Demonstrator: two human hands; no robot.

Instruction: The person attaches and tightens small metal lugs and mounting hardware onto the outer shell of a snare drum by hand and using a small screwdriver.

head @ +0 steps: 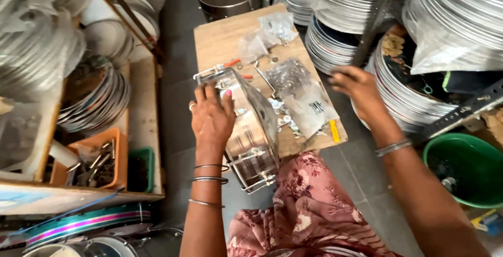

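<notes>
The left hand [212,118] holds a steel container [251,131] with its fingers over the worktop [220,42]. The right hand [356,86] has curled fingers near stacked plates [403,94]; holding something, I cannot tell.

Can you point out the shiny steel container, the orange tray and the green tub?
Steel container [257,131], head view: on its polished side wall.
Orange tray [121,152], head view: on its right wall.
Green tub [461,157], head view: on its inner wall.

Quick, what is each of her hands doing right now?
Left hand: closed over the steel container, holding it tilted on the wooden board.
Right hand: reaching to the stacked steel plates; grip cannot be told.
</notes>
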